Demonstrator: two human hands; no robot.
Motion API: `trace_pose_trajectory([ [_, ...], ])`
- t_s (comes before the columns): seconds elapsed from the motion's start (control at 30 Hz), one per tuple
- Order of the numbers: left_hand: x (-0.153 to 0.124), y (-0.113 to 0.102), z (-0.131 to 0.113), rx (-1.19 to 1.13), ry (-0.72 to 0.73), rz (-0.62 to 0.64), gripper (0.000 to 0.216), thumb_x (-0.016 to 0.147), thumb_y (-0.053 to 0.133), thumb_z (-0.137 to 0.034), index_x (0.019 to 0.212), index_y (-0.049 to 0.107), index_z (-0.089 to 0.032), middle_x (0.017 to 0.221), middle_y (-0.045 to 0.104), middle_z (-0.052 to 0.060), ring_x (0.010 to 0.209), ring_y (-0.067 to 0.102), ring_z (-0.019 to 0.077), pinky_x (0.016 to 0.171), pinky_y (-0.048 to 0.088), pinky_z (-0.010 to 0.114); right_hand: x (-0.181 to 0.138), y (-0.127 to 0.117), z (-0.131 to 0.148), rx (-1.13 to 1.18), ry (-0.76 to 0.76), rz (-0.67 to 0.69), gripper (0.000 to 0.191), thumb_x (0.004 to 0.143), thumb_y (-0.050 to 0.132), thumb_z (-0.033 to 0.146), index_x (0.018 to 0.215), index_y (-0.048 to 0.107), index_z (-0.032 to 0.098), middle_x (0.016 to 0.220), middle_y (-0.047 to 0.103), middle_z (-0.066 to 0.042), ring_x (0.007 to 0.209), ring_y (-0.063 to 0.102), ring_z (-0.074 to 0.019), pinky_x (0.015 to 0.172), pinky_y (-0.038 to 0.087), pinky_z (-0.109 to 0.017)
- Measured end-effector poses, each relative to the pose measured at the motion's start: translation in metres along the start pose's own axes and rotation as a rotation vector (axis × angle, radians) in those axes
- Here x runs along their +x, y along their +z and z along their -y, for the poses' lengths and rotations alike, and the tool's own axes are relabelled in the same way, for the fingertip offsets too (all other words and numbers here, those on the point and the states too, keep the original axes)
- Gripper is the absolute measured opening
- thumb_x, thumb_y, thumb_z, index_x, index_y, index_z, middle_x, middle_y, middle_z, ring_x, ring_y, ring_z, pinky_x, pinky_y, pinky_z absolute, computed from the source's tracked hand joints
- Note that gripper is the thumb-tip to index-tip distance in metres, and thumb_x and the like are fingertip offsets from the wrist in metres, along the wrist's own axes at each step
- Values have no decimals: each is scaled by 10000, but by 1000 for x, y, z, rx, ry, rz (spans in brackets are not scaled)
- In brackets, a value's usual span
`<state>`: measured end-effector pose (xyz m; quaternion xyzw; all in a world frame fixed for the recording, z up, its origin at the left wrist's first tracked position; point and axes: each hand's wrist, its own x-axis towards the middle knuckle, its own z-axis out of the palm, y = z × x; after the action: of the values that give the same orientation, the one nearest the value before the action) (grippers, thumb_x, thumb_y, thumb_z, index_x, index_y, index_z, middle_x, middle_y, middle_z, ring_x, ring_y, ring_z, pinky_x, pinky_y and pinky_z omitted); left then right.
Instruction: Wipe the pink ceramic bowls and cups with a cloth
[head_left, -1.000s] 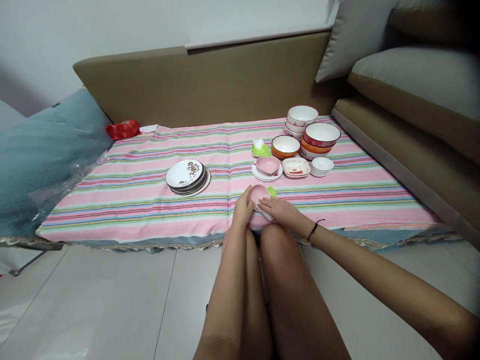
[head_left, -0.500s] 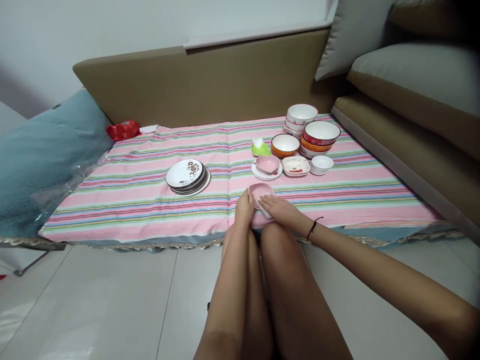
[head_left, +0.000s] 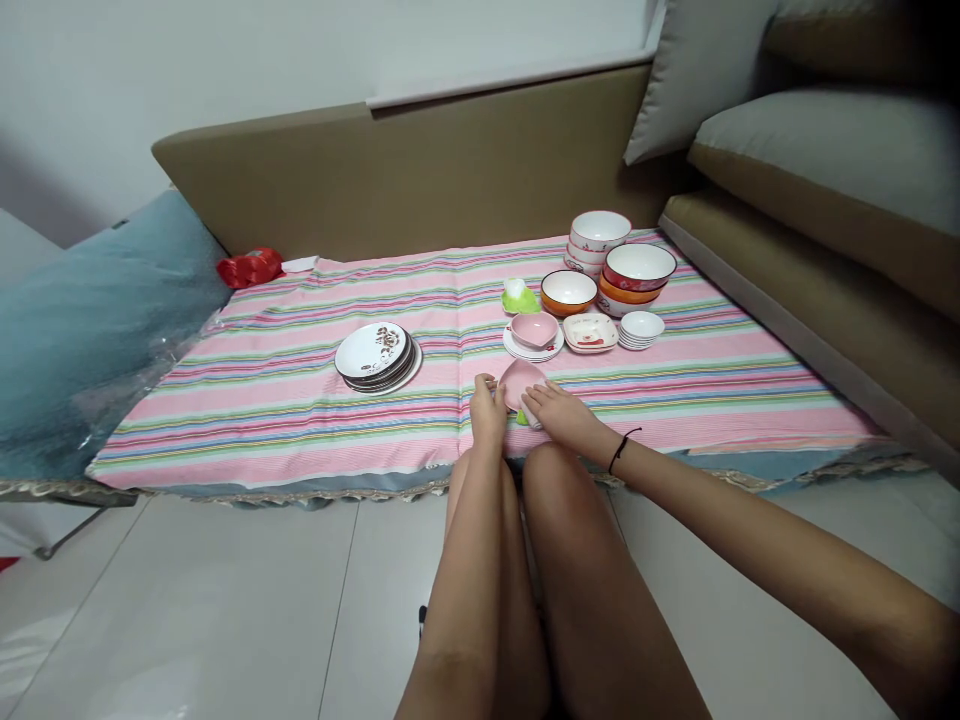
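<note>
A pink bowl (head_left: 519, 381) is tilted up between my hands, just above my knees. At its left rim is my left hand (head_left: 487, 408), thumb by the edge and fingers loosely curled and apart, outside the bowl. My right hand (head_left: 561, 412) presses a whitish cloth (head_left: 531, 415) against the bowl's right side. A bit of green shows beneath the cloth. Just beyond, another pink bowl (head_left: 534, 329) rests on white plates (head_left: 513, 348). Beside it sit square patterned dishes (head_left: 590, 333).
Stacked brown-flowered plates (head_left: 373, 352) stand left on the striped cloth cover (head_left: 247, 390). Small white bowls (head_left: 642, 328), an orange bowl (head_left: 568, 292), large stacked bowls (head_left: 640, 268) and a green-and-white item (head_left: 519, 297) are at right. A red bundle (head_left: 250, 267) lies far left.
My left fingers have loosened and shifted slightly left from the bowl's rim. The bowl has turned a little, and green now shows under the cloth at my right hand.
</note>
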<state>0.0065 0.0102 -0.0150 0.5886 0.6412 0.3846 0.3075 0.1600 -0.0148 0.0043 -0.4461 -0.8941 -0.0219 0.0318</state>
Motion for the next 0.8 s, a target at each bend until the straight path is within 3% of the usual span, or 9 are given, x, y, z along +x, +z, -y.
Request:
trace_pose_trajectory([
  [0.1,-1,0,0,34,9,27,262,860,520,-250,1102,561,-161,957,689,98,881,656,202,816,494,327,3,0,-1,-1,19,24,381,889,419,26,1238,570,26,1272,610,-230,1231,564,-288,1072,416,-453],
  [0.17,-2,-1,0,46,21,62,329,811,542,-170,1138,568,-155,901,696,83,839,659,204,797,496,324,3,0,-1,13,17,31,413,889,420,25,1283,544,37,1320,585,-215,1250,554,-268,1044,453,-412],
  [0.27,-1,-4,-4,46,55,57,429,803,476,-81,1218,549,-163,988,703,90,882,658,192,848,483,321,-1,-1,-3,45,-19,36,464,891,435,33,1346,501,98,1385,550,-162,1273,540,-219,1032,471,-356],
  [0.4,-1,-7,-8,11,39,-17,354,889,462,-209,1238,507,-172,1108,680,106,927,661,171,847,485,296,-6,2,-4,46,-39,6,422,887,435,25,1293,539,75,1364,549,-212,1309,505,-248,1097,406,-426],
  [0.5,-5,-6,-6,89,-23,11,251,847,563,-325,1034,585,-159,962,693,110,877,660,215,813,482,333,-5,8,-1,37,-23,-1,421,892,413,25,1296,529,36,1352,546,-246,1315,496,-274,1108,389,-459],
  [0.57,-8,-5,-2,116,-40,54,264,771,644,-306,989,595,-164,826,685,81,793,655,230,756,479,342,-5,12,0,36,-13,-6,429,895,407,33,1308,520,26,1353,547,-244,1321,488,-280,1115,382,-465],
  [0.7,-8,-6,2,100,-18,96,271,783,611,-231,1047,577,-180,768,667,27,705,640,181,686,464,284,-8,13,-5,26,-18,-26,449,888,422,41,1329,512,52,1396,523,-216,1351,452,-267,1128,371,-452],
  [0.8,-4,-6,2,43,8,10,286,862,544,-279,1130,537,-178,783,669,22,734,642,162,721,464,269,-9,12,-13,-15,-39,-42,437,896,426,53,1322,520,74,1371,546,-205,1349,451,-272,1132,351,-482],
])
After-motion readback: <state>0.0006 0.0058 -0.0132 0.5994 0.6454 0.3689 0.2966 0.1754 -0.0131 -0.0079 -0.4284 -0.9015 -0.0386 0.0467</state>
